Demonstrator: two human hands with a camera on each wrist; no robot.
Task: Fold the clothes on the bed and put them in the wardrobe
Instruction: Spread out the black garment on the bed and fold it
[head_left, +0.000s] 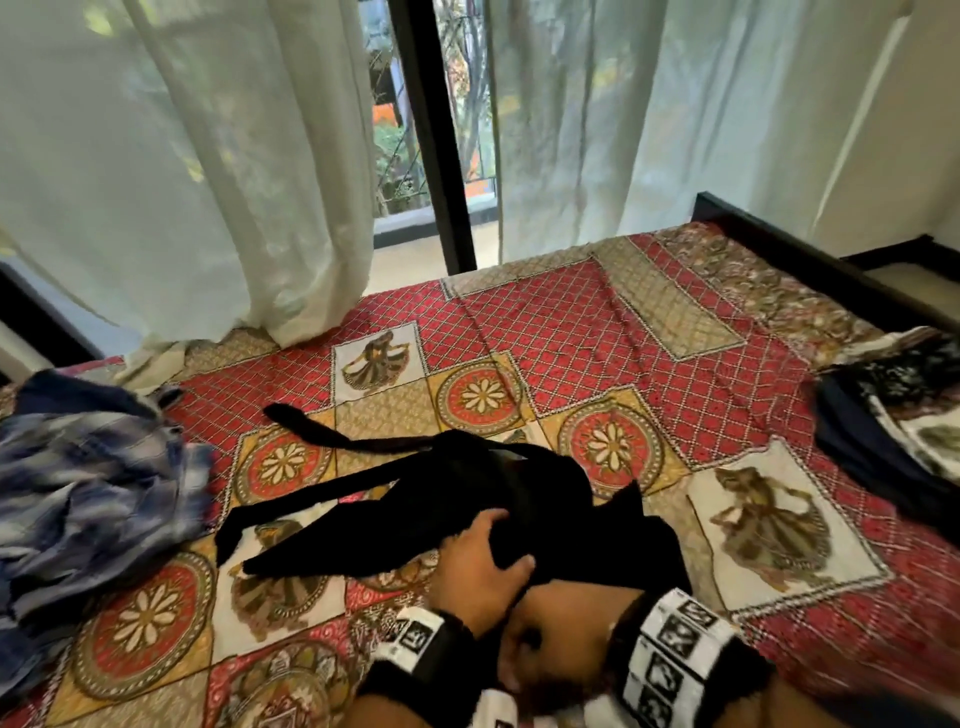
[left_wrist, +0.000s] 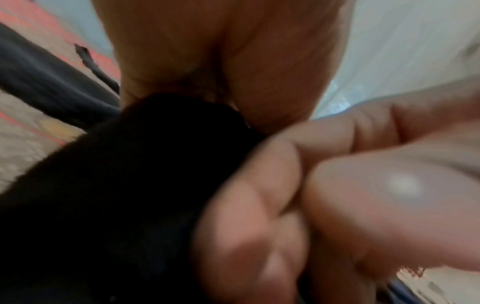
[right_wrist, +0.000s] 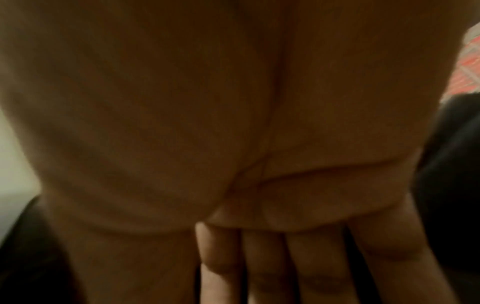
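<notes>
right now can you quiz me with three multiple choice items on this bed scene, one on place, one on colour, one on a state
1. Where is the blue striped cloth?
A. left side of the bed
B. on the window sill
C. on the floor

2. What colour is the garment being handled?
A. white
B. black
C. yellow

3. What is the left hand doing?
A. hanging free
B. gripping the garment
C. pulling the curtain

Key: A, the head view shows it heaped at the bed's left; B, it is plainly black; B, its fingers curl round the black fabric.

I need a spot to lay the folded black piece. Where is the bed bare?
Bare bedspread lies beyond the black garment, toward the curtains. Crowded: blue clothes at the left edge, a dark patterned pile at the right, both hands near.
</notes>
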